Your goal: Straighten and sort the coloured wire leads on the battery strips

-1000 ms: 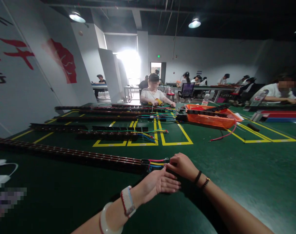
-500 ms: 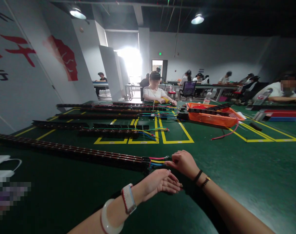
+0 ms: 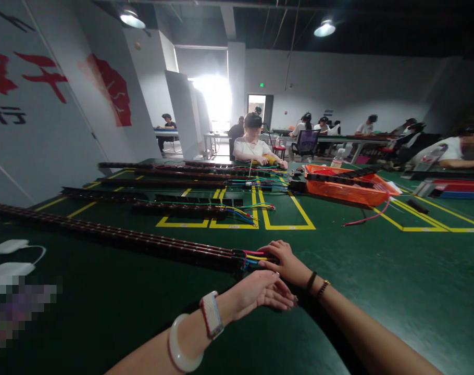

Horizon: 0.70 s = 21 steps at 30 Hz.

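A long dark bar assembly with copper-coloured strips (image 3: 143, 234) lies across the green table. Red, yellow and blue wires (image 3: 256, 257) come out of its right end. My right hand (image 3: 284, 263) rests over the ends of these wires, its fingers apart and stretched across them; no firm grip shows. Just below it, my left hand (image 3: 262, 291) is held sideways, fingers straight, with nothing in it. A woven-band watch (image 3: 211, 315) and a pale bangle (image 3: 182, 344) are on my left wrist.
Several similar wired bars (image 3: 174, 207) lie farther back over yellow-taped boxes. An orange basket (image 3: 342, 192) holding dark parts stands back right. Across the table sits a person (image 3: 251, 148). White devices with a cable (image 3: 12, 268) lie at left.
My right hand has opened from a curled pinch at the wire ends and spread its fingers over them. My left hand holds nearly the same pose. The view has shifted slightly.
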Each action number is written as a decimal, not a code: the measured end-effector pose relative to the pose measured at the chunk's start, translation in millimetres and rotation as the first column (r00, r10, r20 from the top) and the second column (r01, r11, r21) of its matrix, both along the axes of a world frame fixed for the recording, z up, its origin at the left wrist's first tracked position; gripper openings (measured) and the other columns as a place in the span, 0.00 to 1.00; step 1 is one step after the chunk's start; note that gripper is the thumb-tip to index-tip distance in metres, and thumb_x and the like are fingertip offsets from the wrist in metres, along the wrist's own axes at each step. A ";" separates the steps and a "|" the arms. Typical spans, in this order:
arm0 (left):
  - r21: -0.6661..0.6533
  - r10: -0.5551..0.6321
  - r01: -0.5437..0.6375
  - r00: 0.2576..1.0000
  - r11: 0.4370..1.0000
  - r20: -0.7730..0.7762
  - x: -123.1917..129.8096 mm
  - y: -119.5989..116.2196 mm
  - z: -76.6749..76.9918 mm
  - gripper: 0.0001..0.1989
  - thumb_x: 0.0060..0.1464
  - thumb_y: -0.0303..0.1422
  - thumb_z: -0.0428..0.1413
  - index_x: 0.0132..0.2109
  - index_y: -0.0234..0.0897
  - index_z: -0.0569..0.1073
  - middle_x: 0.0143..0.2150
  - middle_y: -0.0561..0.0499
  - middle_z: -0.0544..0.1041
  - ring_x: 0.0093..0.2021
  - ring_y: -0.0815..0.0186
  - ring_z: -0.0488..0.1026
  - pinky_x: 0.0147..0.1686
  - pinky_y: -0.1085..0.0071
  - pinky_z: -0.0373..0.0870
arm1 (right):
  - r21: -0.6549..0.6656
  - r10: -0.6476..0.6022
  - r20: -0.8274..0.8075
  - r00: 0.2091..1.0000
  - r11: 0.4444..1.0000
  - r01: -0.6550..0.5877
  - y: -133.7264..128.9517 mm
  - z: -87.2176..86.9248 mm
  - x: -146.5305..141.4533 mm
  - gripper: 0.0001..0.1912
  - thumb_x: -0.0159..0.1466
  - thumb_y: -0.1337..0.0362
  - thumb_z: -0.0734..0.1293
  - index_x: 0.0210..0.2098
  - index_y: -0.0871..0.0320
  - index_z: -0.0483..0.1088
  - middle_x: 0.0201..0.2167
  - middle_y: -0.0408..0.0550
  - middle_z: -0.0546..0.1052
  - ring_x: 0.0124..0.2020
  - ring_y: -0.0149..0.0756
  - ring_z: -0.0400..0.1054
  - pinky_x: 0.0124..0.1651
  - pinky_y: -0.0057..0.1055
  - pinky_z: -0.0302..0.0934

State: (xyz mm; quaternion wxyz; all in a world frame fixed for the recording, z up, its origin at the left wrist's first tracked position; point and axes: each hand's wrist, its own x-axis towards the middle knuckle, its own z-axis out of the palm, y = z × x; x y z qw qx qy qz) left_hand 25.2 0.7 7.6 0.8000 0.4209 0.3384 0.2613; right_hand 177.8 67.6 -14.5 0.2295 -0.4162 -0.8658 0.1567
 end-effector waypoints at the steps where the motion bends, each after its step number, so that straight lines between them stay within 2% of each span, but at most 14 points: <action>1: 0.000 -0.004 0.004 1.000 1.000 0.000 -0.1 -0.2 0.4 0.20 0.58 0.40 0.46 0.35 0.26 0.73 0.42 0.32 0.77 0.39 0.59 0.76 0.49 0.58 0.66 | -0.010 0.003 0.003 1.000 1.000 -0.003 0.7 0.3 -0.4 0.17 0.62 0.49 0.64 0.45 0.52 0.71 0.37 0.47 0.72 0.42 0.38 0.61 0.49 0.38 0.53; 9: 0.004 -0.019 0.019 1.000 1.000 0.014 -0.5 0.4 -0.3 0.20 0.57 0.42 0.49 0.35 0.26 0.73 0.41 0.33 0.77 0.40 0.58 0.76 0.50 0.58 0.66 | -0.002 0.024 -0.017 1.000 1.000 -0.024 1.0 0.0 -1.9 0.13 0.59 0.53 0.68 0.37 0.56 0.72 0.33 0.46 0.74 0.39 0.37 0.64 0.48 0.38 0.51; 13: 0.010 -0.022 0.022 1.000 1.000 0.014 0.0 0.8 -1.9 0.20 0.57 0.42 0.48 0.35 0.26 0.73 0.41 0.32 0.77 0.39 0.59 0.76 0.50 0.58 0.66 | 0.033 0.010 -0.007 1.000 0.999 -0.010 -2.0 0.8 -4.7 0.12 0.60 0.55 0.68 0.34 0.58 0.71 0.30 0.45 0.75 0.35 0.34 0.65 0.46 0.34 0.52; 17: 0.023 -0.015 0.014 1.000 1.000 0.016 0.4 -0.2 -0.7 0.20 0.57 0.41 0.48 0.35 0.26 0.73 0.41 0.32 0.77 0.40 0.58 0.76 0.49 0.57 0.66 | 0.175 -0.022 0.006 1.000 0.984 0.021 -1.6 6.6 -6.4 0.11 0.60 0.56 0.68 0.32 0.57 0.72 0.31 0.45 0.76 0.35 0.34 0.65 0.44 0.32 0.51; 21: 0.005 -0.007 0.007 1.000 1.000 0.026 0.1 0.5 -1.9 0.19 0.57 0.41 0.49 0.36 0.26 0.73 0.41 0.32 0.77 0.40 0.58 0.76 0.50 0.58 0.65 | 0.330 -0.086 0.036 0.996 0.941 0.069 15.1 19.2 -5.6 0.10 0.62 0.55 0.67 0.33 0.56 0.72 0.32 0.44 0.76 0.36 0.35 0.64 0.46 0.33 0.49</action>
